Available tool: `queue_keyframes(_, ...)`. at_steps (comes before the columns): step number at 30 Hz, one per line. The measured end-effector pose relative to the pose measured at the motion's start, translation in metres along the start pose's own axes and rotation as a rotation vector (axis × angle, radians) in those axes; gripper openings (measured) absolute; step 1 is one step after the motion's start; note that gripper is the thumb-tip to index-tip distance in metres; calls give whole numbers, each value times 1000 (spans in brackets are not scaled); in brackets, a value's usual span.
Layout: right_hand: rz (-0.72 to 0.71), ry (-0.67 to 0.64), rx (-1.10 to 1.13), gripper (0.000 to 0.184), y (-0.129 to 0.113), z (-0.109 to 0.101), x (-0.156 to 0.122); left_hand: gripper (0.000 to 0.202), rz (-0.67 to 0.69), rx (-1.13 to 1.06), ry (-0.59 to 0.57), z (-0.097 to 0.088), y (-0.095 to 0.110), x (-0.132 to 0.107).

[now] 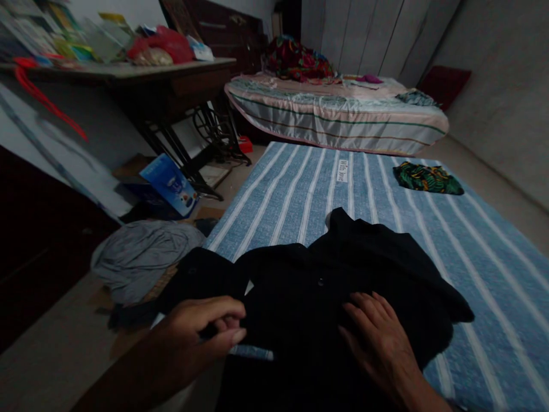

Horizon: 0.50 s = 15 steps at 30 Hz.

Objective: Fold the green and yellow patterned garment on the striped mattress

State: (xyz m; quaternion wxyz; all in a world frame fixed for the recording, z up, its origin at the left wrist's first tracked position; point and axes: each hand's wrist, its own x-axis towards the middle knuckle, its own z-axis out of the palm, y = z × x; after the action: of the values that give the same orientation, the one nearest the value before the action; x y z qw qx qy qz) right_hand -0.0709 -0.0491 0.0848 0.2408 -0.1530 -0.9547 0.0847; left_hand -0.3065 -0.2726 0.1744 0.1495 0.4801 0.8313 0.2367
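A black buttoned shirt (343,269) lies spread on a blue mat with white stripes (472,246). My left hand (206,329) pinches the shirt's left edge near the sleeve, fingers closed on the fabric. My right hand (377,337) rests flat on the middle of the shirt, fingers stretched out and pressing the cloth down. A small green patterned cloth (426,178) lies folded at the far right of the mat.
A grey garment (141,257) is heaped on the floor left of the mat. Behind it are a blue box (171,186) and a sewing-machine table (171,86) loaded with clutter. A striped mattress (338,111) with colourful clothes lies at the back.
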Motion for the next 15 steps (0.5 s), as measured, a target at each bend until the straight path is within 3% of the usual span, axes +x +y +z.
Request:
queue_keyframes(4, -116, -57, -17, 34, -13, -4, 1, 37, -4, 155, -68, -2, -25, 16)
queue_keyframes(7, -212, -81, -25, 52, -21, 3, 2, 45, 3, 223, -129, 2, -25, 23)
queue_keyframes(10, -289, -67, -94, 71, -26, 16, -2, 25, 6, 253, -186, 6, -21, 26)
queue_keyframes(12, -317, -41, -162, 71, -28, 23, -6, 7, 48, 258, -169, 8, -23, 25)
queue_keyframes(15, -319, 22, -211, 53, -27, 28, -10, 7, 125, 211, -93, 8, -28, 21)
